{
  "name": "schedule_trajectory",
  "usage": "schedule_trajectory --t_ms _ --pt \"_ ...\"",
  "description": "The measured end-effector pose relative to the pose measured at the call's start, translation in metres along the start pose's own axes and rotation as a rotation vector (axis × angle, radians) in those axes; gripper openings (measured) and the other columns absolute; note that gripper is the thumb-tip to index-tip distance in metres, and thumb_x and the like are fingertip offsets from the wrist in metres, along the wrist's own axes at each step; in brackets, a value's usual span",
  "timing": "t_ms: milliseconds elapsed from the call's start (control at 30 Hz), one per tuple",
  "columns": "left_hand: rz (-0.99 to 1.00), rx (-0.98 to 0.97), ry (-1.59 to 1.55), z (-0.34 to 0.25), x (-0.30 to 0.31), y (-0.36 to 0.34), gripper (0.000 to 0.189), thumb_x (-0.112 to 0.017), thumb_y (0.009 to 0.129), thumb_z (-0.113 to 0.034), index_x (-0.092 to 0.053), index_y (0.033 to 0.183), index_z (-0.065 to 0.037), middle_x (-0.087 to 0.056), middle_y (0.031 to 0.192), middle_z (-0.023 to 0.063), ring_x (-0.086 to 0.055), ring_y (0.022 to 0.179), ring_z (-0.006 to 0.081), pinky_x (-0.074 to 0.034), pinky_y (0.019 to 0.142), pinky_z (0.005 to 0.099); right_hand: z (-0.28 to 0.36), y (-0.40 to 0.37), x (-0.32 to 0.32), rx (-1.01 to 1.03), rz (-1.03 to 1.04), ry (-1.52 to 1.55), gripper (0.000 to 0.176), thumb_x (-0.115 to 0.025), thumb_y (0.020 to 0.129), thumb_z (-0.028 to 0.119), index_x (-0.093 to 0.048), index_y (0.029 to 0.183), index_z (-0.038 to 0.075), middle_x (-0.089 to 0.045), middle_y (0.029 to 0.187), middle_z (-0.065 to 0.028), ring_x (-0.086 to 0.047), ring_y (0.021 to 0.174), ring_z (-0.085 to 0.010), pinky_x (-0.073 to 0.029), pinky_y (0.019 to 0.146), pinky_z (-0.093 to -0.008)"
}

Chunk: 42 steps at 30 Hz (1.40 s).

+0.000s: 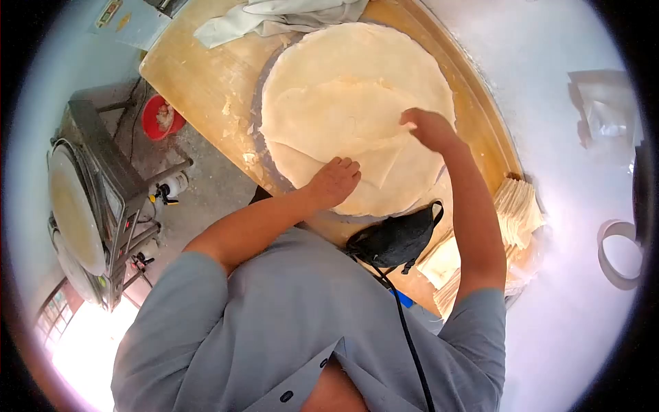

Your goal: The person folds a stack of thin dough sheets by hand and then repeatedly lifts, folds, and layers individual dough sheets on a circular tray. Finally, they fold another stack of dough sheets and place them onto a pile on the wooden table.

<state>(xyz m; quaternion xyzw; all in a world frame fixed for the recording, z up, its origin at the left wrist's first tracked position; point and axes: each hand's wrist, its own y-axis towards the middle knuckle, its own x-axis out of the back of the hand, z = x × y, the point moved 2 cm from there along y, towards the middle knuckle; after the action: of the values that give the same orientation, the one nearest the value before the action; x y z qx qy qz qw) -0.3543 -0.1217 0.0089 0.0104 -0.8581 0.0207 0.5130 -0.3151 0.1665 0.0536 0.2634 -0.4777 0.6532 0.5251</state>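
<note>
Pale round sheet (pixel 357 113) under left fingers (pixel 348 165), right fingers (pixel 410 116) curled over it

Round sheet (pixel 329 113): Condition and Position

The sheet, pale cream in colour, lay flat on a grey round base (pixel 256 113), far and slightly right of centre. Overlapping layer edges crossed its surface; creases marked its near part.

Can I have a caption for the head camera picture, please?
Left hand on the big round dough, right hand over it.
</note>
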Motion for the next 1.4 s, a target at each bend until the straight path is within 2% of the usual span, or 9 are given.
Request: schedule_trajectory --t_ms 133,267,367,467,600,667,800,1133,1400 --pt "-0.036 -0.016 0.056 -0.003 0.002 -0.003 0.023 -0.056 0.082 -0.012 -0.063 0.101 -0.002 -0.057 0.099 0.0099 -0.055 0.099 0.0249 -0.045 0.087 0.0378 -0.015 0.037 0.003 -0.252 0.092 -0.058 0.008 -0.067 0.080 0.014 -0.062 0.083 0.008 -0.064 0.093 -0.0087 -0.062 0.085 -0.0285 -0.050 0.074 -0.0385" --pt "0.038 -0.002 0.056 -0.005 0.004 -0.005 0.025 -0.056 0.082 -0.012 -0.063 0.103 -0.001 -0.056 0.100 0.0097 -0.055 0.099 0.0257 -0.045 0.088 0.0376 -0.008 0.046 -0.024 -0.262 -0.019 -0.111 0.009 -0.065 0.082 0.017 -0.063 0.089 0.011 -0.063 0.099 -0.0106 -0.062 0.090 -0.0310 -0.051 0.078 -0.0432" --pt "0.142 -0.006 0.064 -0.006 0.003 -0.012 0.028 -0.056 0.082 -0.012 -0.064 0.107 -0.002 -0.059 0.105 0.0107 -0.056 0.104 0.0258 -0.045 0.092 0.0377 0.006 0.032 -0.041 -0.425 -0.208 -0.086 0.015 -0.065 0.082 0.013 -0.063 0.096 0.011 -0.062 0.104 -0.0110 -0.062 0.094 -0.0312 -0.051 0.079 -0.0435" --pt "-0.053 0.006 -0.124 -0.003 0.003 -0.037 0.028 -0.059 0.083 -0.013 -0.063 0.108 -0.002 -0.061 0.110 0.0116 -0.055 0.111 0.0262 -0.044 0.096 0.0387 0.036 -0.004 -0.051 -0.415 -0.714 0.095 0.022 -0.064 0.084 0.009 -0.061 0.106 0.008 -0.059 0.110 -0.0115 -0.060 0.102 -0.0315 -0.051 0.085 -0.0417" --pt "-0.210 0.955 -0.841 0.024 0.035 -0.081 0.027 -0.069 0.087 -0.022 -0.062 0.106 -0.004 -0.064 0.093 0.0100 -0.065 0.085 0.0232 -0.053 0.075 0.0349 0.080 -0.017 -0.090 -0.429 -0.649 -0.008 0.054 -0.065 0.087 0.024 -0.047 0.134 0.003 -0.046 0.138 -0.0187 -0.044 0.127 -0.0369 -0.038 0.105 -0.0464" --pt "-0.407 1.105 -1.007 0.053 0.027 -0.095 0.026 -0.070 0.088 -0.024 -0.061 0.104 -0.004 -0.064 0.088 0.0084 -0.064 0.077 0.0206 -0.052 0.066 0.0319 0.078 -0.011 -0.115 -0.382 -0.579 -0.114 0.079 -0.062 0.089 0.040 -0.030 0.149 -0.001 -0.026 0.154 -0.0242 -0.024 0.143 -0.0416 -0.024 0.114 -0.0549" --pt "-0.674 1.417 -1.417 0.074 0.049 -0.085 0.025 -0.072 0.089 -0.024 -0.056 0.092 -0.006 -0.061 0.077 0.0049 -0.060 0.061 0.0148 -0.045 0.049 0.0261 0.079 -0.009 -0.124 -0.408 -0.617 -0.138 0.080 -0.063 0.089 0.041 -0.029 0.149 0.001 -0.025 0.155 -0.0233 -0.023 0.143 -0.0415 -0.023 0.114 -0.0561" --pt "-0.943 1.506 -1.426 0.110 0.022 -0.084 0.023 -0.072 0.088 -0.019 -0.053 0.085 -0.007 -0.053 0.064 0.0030 -0.052 0.051 0.0138 -0.039 0.042 0.0277 0.128 -0.009 -0.153 -0.450 -0.595 -0.032 0.080 -0.059 0.090 0.045 -0.028 0.152 0.006 -0.018 0.160 -0.0184 -0.014 0.147 -0.0402 -0.015 0.117 -0.0572" --pt "-1.132 1.159 -1.192 0.114 0.026 -0.083 0.015 -0.069 0.088 -0.007 -0.054 0.086 -0.005 -0.057 0.074 0.0025 -0.055 0.064 0.0125 -0.047 0.056 0.0266 0.183 -0.015 -0.137 -0.382 -0.515 0.060 0.068 -0.061 0.088 0.039 -0.043 0.144 0.004 -0.031 0.154 -0.0172 -0.028 0.143 -0.0354 -0.023 0.115 -0.0505"
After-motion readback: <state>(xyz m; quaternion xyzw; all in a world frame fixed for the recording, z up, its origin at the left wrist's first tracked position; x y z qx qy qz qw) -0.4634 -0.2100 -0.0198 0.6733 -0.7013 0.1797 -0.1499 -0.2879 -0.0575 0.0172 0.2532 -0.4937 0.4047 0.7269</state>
